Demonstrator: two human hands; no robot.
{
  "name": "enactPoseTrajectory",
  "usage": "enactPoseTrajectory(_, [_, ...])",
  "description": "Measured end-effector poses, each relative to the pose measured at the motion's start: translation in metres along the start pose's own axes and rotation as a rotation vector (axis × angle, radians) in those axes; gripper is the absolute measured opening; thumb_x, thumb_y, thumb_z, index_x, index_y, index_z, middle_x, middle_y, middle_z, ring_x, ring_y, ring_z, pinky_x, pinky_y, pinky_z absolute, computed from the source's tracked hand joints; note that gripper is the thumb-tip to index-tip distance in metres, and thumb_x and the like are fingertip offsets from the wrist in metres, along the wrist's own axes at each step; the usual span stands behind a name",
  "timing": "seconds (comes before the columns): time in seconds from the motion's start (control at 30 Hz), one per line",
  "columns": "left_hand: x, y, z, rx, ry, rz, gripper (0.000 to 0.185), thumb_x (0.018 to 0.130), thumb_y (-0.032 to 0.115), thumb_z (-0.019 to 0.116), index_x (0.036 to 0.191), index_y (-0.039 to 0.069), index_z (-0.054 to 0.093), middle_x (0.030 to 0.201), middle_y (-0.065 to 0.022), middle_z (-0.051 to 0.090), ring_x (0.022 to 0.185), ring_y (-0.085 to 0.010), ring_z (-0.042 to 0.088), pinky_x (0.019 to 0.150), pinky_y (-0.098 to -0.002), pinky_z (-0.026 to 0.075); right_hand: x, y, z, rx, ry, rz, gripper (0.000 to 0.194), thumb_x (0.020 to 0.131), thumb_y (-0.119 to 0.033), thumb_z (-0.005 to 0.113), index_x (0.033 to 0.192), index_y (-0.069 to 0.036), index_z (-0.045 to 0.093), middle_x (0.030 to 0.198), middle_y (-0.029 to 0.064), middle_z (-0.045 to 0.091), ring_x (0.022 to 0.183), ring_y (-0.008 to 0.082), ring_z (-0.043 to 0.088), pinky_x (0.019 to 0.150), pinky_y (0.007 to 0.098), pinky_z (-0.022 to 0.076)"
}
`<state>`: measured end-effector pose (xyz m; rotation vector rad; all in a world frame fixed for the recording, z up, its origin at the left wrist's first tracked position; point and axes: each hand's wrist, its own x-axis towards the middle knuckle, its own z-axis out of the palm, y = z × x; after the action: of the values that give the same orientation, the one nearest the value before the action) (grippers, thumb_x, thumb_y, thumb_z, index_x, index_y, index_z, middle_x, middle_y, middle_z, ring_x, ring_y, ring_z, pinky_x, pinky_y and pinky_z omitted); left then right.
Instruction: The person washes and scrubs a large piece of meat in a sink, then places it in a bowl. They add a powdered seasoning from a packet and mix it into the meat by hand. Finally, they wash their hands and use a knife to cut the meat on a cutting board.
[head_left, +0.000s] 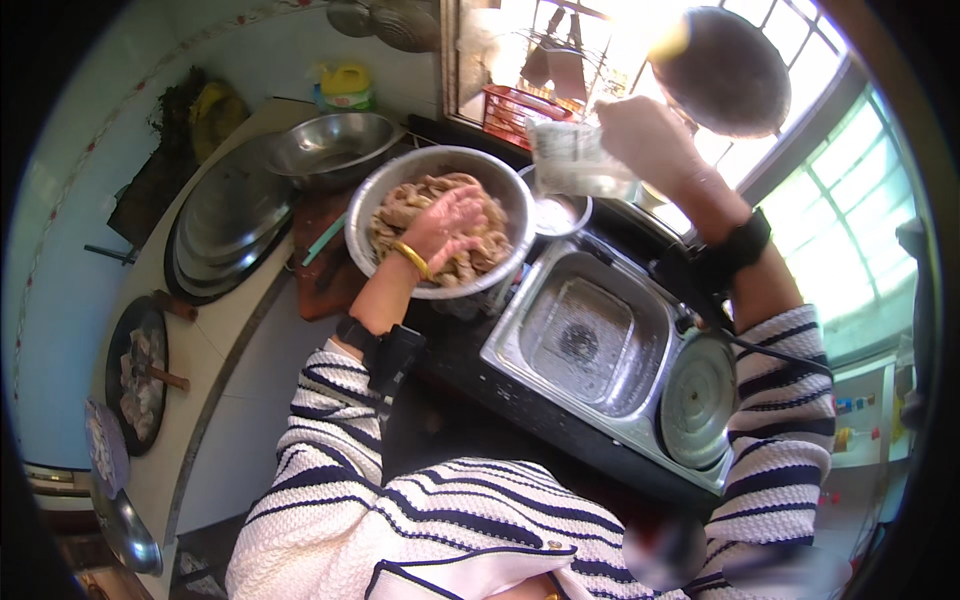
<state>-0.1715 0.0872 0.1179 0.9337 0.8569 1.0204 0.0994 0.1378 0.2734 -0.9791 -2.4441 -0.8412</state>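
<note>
A round metal basin (360, 247) holds a heap of pale sliced meat (397, 206). My left hand (442, 225) rests in the basin on the meat, palm partly up and fingers apart, with a gold bangle at the wrist. Up at the right, my right hand (649, 142) grips the side of a translucent plastic bag (574, 154) with pale contents. Under the bag stands a small metal bowl (559, 214) with something white in it, beside the basin.
A steel sink (589, 345) with a round lid (697, 397) lies at the right. Left of the basin are an empty-looking steel bowl (337, 146), a reddish-brown board (315, 277) and large metal trays (232, 202). A red plastic basket (517, 116) stands by the window; a dark pan (724, 75) hangs there.
</note>
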Motion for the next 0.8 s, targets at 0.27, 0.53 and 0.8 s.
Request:
enactPoseTrajectory(0.27, [-0.007, -0.003, 0.036, -0.374, -0.115, 0.152, 0.043, 0.085, 0.015, 0.06, 0.121, 0.008, 0.039, 0.113, -0.0107, 0.053, 0.098, -0.0231, 0.057, 0.074, -0.034, 0.055, 0.018, -0.038, 0.036, 0.524, -0.069, 0.084, 0.013, 0.072, -0.012, 0.054, 0.073, -0.001, 0.061, 0.067, 0.0199, 0.058, 0.067, 0.0356, 0.059, 0.064, 0.0416, 0.0478])
enactPoseTrajectory(0.53, [-0.003, 0.034, -0.001, 0.14, 0.278, 0.253, 0.022, 0.084, 0.004, 0.058, 0.103, 0.008, 0.05, 0.096, -0.0051, 0.06, 0.085, -0.0179, 0.062, 0.067, -0.0295, 0.057, 0.025, -0.062, 0.073, 0.913, -0.24, 0.331, 0.015, 0.078, -0.014, 0.055, 0.085, -0.004, 0.062, 0.07, 0.0107, 0.061, 0.061, 0.02, 0.06, 0.059, 0.0313, 0.0497])
enactPoseTrajectory(0.8, [-0.003, 0.05, -0.002, 0.487, 0.36, 0.288, 0.023, 0.083, 0.003, 0.059, 0.104, 0.008, 0.05, 0.096, -0.0028, 0.06, 0.087, -0.0138, 0.059, 0.072, -0.0295, 0.054, 0.02, -0.081, 0.093, 0.732, -0.119, 0.247, 0.013, 0.075, -0.011, 0.056, 0.084, -0.003, 0.061, 0.071, 0.0154, 0.06, 0.069, 0.0288, 0.061, 0.064, 0.0351, 0.0488])
